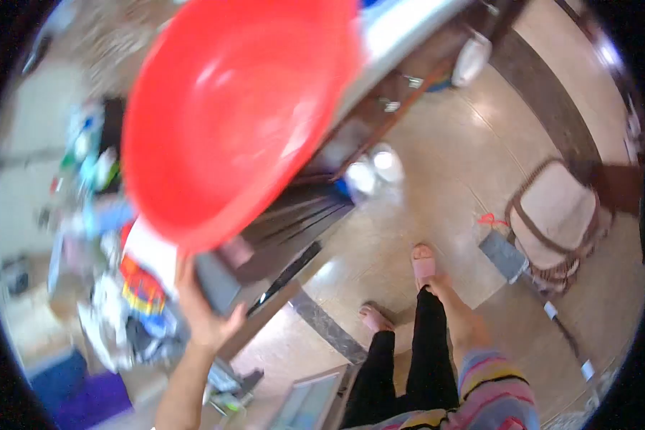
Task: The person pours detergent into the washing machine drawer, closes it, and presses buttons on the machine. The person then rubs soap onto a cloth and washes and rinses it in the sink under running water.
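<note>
A large red plastic basin [229, 107] fills the upper left, with its hollow inside facing me. It overlaps the edge of a cluttered counter. My left hand [204, 312] is at the basin's lower rim, fingers stretched up to it and thumb spread apart. The fingertips are partly hidden at the rim. A flat grey-blue object [217, 281] shows beside that hand; whether they touch is unclear. My right hand [443, 287] hangs low beside the black trouser leg [433, 330], its fingers too small and merged with the leg to make out.
A mixed pile of cloths and bags [143, 308] lies left of my arm. Wooden drawers [380, 107] run along the counter front. White containers [373, 172] stand on the tiled floor. To the right are a cushioned seat [555, 204] and a grey flat object [504, 254].
</note>
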